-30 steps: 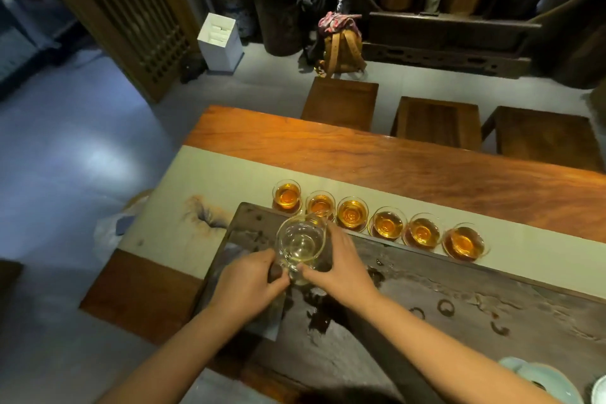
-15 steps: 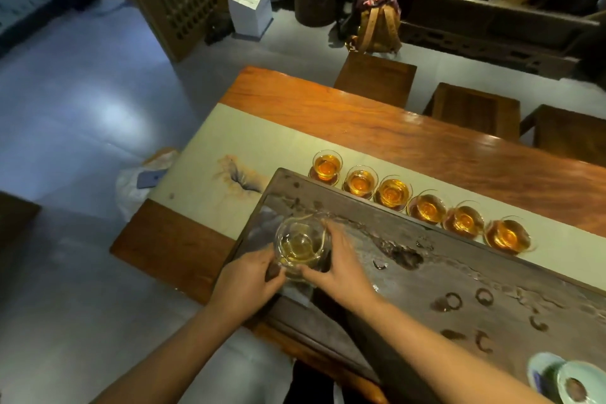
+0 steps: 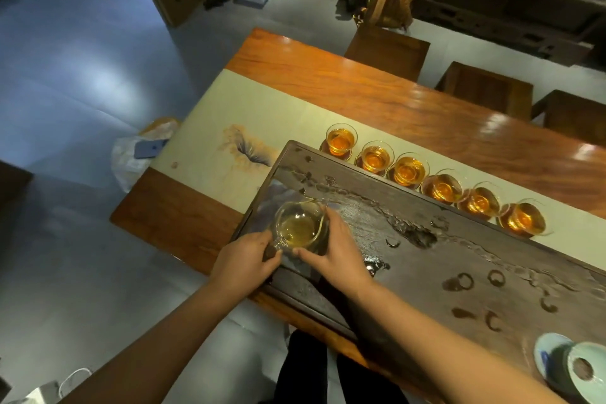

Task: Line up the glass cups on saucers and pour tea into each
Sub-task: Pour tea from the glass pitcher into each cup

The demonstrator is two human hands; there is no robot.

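Several glass cups on dark saucers, from the leftmost cup (image 3: 341, 141) to the rightmost cup (image 3: 524, 218), stand in a slanting row on the pale runner (image 3: 262, 111), each holding amber tea. A glass pitcher (image 3: 300, 228) with a little pale tea sits low over the near left corner of the dark tea tray (image 3: 459, 259). My left hand (image 3: 244, 264) grips its handle side. My right hand (image 3: 337, 254) cups its right wall.
A pale blue lidded bowl on a saucer (image 3: 570, 367) rests at the tray's right end. Wet rings mark the tray. Wooden stools (image 3: 387, 51) line the table's far side. A plastic bag with a phone (image 3: 147, 149) lies on the floor beside the table's left end.
The view has tilted down and swung left, so the table sits further right in frame. Both hands stay on the pitcher, which has come back from the cup row toward the tray's near left corner.
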